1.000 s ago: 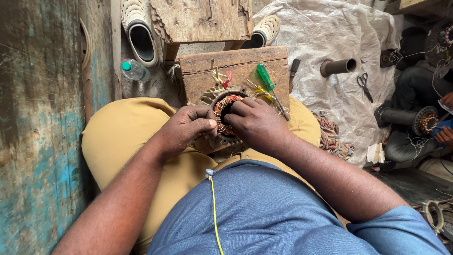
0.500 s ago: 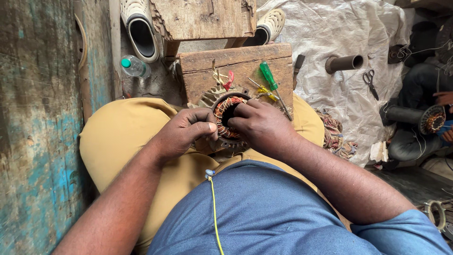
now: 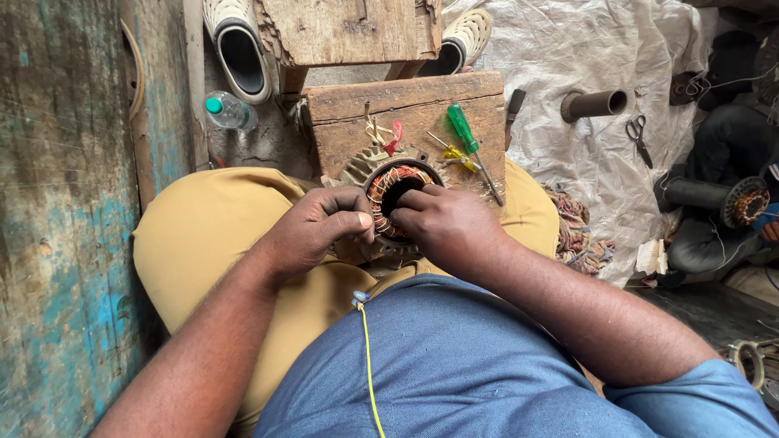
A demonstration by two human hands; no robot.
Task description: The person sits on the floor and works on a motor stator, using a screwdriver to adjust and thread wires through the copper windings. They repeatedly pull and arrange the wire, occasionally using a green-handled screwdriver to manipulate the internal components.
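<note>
**Both hands on motor stator at lap**

Landmark: the wooden block (image 3: 406, 113). Left of it, a clear plastic bottle (image 3: 229, 110) lies on the floor. The motor stator (image 3: 396, 193), copper windings exposed, rests against the block's near edge, on the person's lap. The left hand (image 3: 316, 231) is curled, pinching the stator's left rim. The right hand (image 3: 445, 225) grips its right rim, fingers at the bore. On the block's right part lies a green-handled screwdriver (image 3: 466, 134).

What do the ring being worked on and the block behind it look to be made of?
Ring: dull grey finned metal, probably cast, with glossy copper-coloured wire coils inside. Block: rough, unfinished wood, with cracked grain and chipped edges. Both hands rest on the ring.
</note>
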